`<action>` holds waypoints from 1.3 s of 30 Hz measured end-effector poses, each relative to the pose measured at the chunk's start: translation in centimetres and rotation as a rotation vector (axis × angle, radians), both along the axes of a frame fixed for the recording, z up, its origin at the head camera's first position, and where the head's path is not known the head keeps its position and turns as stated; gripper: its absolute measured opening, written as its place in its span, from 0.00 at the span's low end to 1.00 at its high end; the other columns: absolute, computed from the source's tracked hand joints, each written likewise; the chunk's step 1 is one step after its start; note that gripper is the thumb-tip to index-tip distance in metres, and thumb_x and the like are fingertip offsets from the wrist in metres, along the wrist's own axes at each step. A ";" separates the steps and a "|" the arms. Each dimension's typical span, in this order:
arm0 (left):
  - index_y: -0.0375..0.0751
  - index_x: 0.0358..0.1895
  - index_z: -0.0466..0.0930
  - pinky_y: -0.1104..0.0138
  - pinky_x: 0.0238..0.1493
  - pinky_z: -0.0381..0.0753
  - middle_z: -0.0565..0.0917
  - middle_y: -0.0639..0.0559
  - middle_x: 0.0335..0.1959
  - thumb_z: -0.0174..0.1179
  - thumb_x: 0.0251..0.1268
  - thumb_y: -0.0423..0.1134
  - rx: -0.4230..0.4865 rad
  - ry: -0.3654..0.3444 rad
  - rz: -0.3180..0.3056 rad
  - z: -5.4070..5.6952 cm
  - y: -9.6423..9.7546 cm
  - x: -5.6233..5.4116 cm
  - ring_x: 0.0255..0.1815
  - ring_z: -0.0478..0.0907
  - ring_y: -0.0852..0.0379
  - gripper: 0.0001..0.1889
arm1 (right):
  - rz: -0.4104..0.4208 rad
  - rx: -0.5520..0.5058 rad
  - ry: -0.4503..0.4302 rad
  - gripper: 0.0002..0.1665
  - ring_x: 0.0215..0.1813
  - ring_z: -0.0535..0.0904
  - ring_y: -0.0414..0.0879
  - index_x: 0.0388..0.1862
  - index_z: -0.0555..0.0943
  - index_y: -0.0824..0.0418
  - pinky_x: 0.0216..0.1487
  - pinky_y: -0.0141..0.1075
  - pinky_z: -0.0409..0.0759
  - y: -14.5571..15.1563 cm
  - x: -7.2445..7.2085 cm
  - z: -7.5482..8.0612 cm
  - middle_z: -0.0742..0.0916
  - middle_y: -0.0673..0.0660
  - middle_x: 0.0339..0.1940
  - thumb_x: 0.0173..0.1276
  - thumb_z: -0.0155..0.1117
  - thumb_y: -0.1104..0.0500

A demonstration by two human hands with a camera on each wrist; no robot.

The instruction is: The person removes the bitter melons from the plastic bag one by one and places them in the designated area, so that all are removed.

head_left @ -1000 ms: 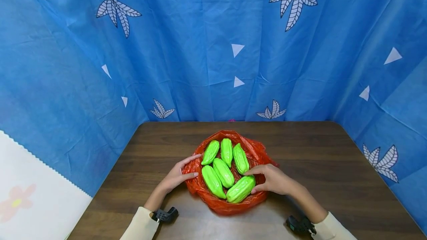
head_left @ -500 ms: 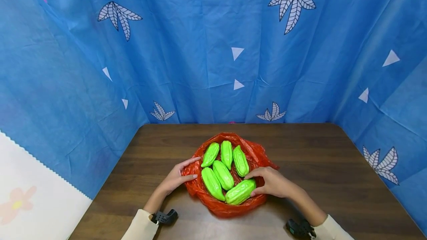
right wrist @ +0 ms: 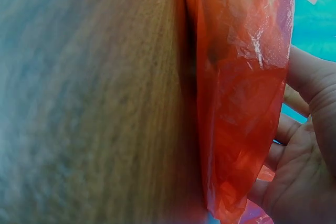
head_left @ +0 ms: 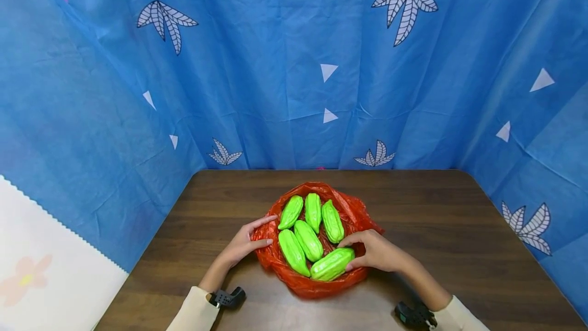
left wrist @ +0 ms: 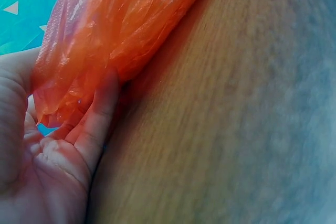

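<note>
A crumpled red plastic bag lies wide-mouthed on the wooden table, its rim rolled outward. Several bright green, ridged, oblong gourds rest inside. At the bag's left side, my left hand holds the rim, index finger and thumb spread over it. The left wrist view has its lower fingers against the film. My right hand reaches over the right rim, index finger and thumb curled around the end of the nearest gourd. In the right wrist view, its fingertips are hidden behind the red film.
The dark brown wooden table extends around the bag on every side. A blue patterned curtain hangs along the back and both sides. White cloth with a pale flower drapes at the left. A black wrist device sits on each forearm.
The whole head view has shifted slightly. Both hands stay at the same sides of the bag, and the gourds keep their arrangement; the nearest one tilts very slightly beside the right fingers.
</note>
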State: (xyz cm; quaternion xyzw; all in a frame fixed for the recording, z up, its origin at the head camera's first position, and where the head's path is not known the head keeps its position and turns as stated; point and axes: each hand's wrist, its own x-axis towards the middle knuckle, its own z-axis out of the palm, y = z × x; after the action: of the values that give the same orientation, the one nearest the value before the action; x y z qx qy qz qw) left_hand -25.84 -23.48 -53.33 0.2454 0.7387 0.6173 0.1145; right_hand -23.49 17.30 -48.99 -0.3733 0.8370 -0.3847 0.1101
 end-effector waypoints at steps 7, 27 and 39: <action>0.43 0.75 0.68 0.64 0.60 0.80 0.68 0.39 0.74 0.62 0.71 0.32 0.001 -0.014 0.009 -0.1 0.0 0.0 0.65 0.76 0.48 0.31 | -0.013 -0.050 -0.045 0.22 0.53 0.81 0.41 0.54 0.87 0.50 0.56 0.40 0.82 0.2 0.0 0.0 0.88 0.46 0.50 0.61 0.78 0.49; 0.42 0.74 0.69 0.65 0.59 0.80 0.68 0.38 0.74 0.62 0.71 0.33 -0.004 -0.012 0.042 -0.1 -0.1 0.0 0.65 0.76 0.49 0.29 | -0.117 -0.098 -0.027 0.23 0.50 0.81 0.41 0.55 0.85 0.46 0.51 0.39 0.84 1.5 -0.6 1.8 0.88 0.43 0.50 0.60 0.78 0.46; 0.46 0.71 0.74 0.61 0.53 0.85 0.73 0.41 0.70 0.60 0.75 0.38 0.000 -0.079 0.105 0.1 0.2 0.0 0.57 0.82 0.52 0.24 | -0.180 -0.144 -0.016 0.24 0.48 0.82 0.42 0.54 0.86 0.48 0.45 0.38 0.85 2.0 -0.5 2.5 0.88 0.44 0.47 0.59 0.79 0.46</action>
State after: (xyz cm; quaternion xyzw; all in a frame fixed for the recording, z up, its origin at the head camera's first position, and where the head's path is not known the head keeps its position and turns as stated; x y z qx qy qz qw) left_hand -25.80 -23.23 -53.26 0.1816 0.7455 0.6316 0.1109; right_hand -23.99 19.35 -46.49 -0.3004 0.8364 -0.4552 0.0546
